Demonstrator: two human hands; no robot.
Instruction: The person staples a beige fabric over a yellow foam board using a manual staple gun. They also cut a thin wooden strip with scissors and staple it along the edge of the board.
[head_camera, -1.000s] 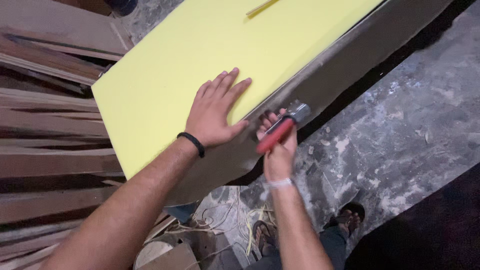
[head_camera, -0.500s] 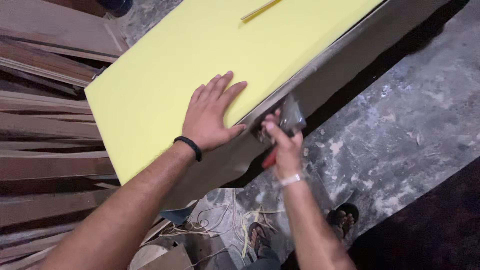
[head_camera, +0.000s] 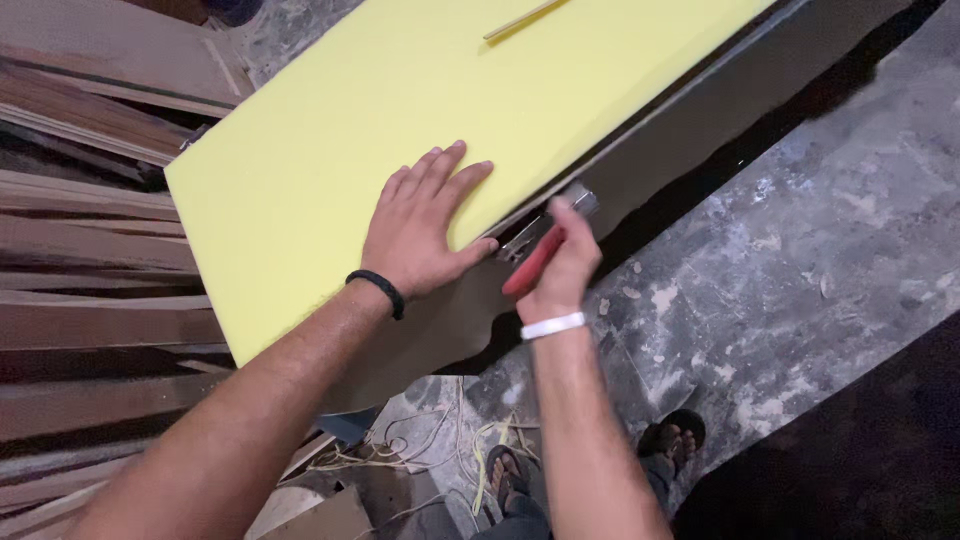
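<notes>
Yellow foam sheet (head_camera: 330, 150) pinned flat by open left hand (head_camera: 420, 225), steadying edge; red-handled stapler (head_camera: 535, 250) gripped by right hand (head_camera: 560, 270) against edge.

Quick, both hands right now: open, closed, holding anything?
Left hand: open, palm flat on the yellow foam sheet, holding nothing.
Right hand: closed in a grip on a red-handled stapler at the sheet's edge.
</notes>
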